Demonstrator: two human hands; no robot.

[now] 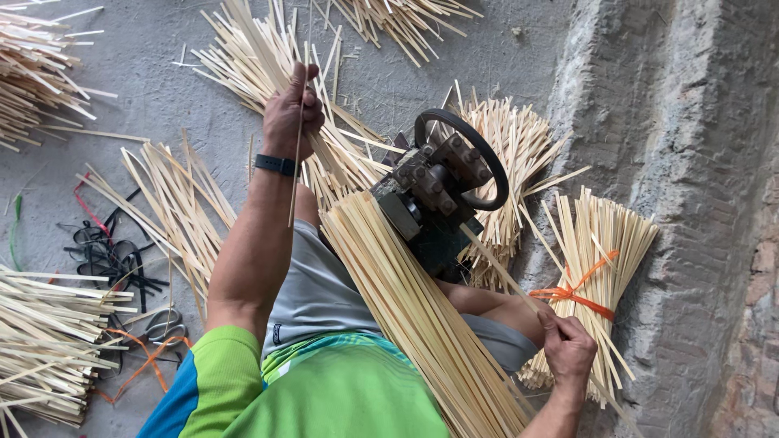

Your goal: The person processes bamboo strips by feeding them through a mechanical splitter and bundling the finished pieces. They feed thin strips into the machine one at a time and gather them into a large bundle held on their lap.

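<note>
We look down on a seated worker splitting bamboo strips at a small machine. Our left hand, raised toward 11 o'clock, has its fingers curled and pinching one thin strip, which hangs down past a black wristband. Our right hand, at 4 o'clock, has thumb and fingers closed on a second strip that runs up and left to the dark metal splitting machine with its ring-shaped wheel, at the centre of the view.

Progress, as we judge it: a thick sheaf of long strips lies across our lap from the machine toward 6 o'clock, seemingly still to be worked. One finished bundle, bound with an orange tie, leans against the rough grey wall at 3 o'clock; an untied bundle stands just behind the machine. Loose strips are fanned over the concrete floor at 12 o'clock, heaped at 10 and 8 o'clock, and scattered at 9 o'clock, so much appears unbundled.

Packages, labels and signs: we see none. The only binding materials are black bands and a red cord at 9 o'clock, a green cord at the far left edge, and orange ties beside scissors at 8 o'clock.
</note>
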